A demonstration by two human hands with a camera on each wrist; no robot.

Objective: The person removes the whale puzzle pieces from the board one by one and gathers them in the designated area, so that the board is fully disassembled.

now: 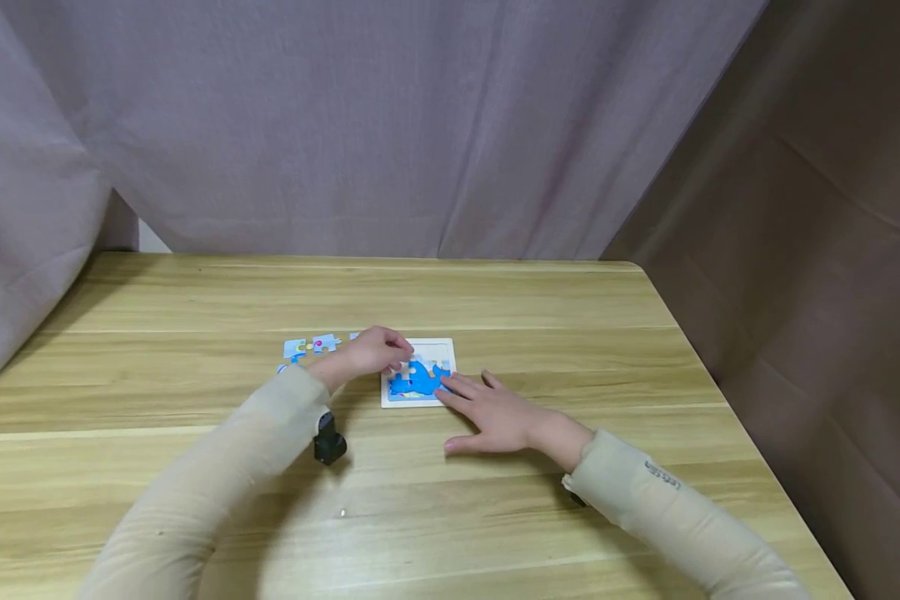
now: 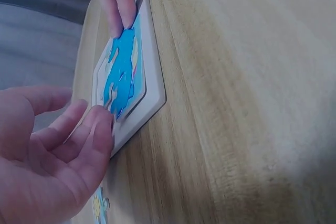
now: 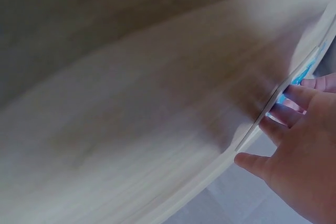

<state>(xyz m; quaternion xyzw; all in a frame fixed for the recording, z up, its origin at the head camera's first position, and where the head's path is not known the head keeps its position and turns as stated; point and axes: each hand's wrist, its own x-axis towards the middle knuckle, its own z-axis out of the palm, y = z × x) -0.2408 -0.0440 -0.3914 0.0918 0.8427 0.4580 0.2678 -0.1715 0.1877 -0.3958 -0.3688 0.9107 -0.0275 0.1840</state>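
A white-framed jigsaw puzzle (image 1: 418,403) with a blue animal picture lies on the table, its lower part filled with pieces. At its left side my left hand (image 1: 373,350) pinches a puzzle piece (image 2: 114,116) between thumb and finger; only a thin edge of that piece shows beside the fingertips. The outer fingers are spread apart from the thumb. My right hand (image 1: 498,414) lies palm down at the puzzle's right side. Its fingers are extended, with fingertips on the blue pieces (image 2: 122,72) and the frame's edge, while the thumb rests out toward the table.
Several loose puzzle pieces (image 1: 326,342) lie left of the frame, partly hidden by the left arm. A dark wrist camera (image 1: 330,440) hangs under the left sleeve. The wooden table (image 1: 555,317) ends at a grey curtain (image 1: 330,133) behind.
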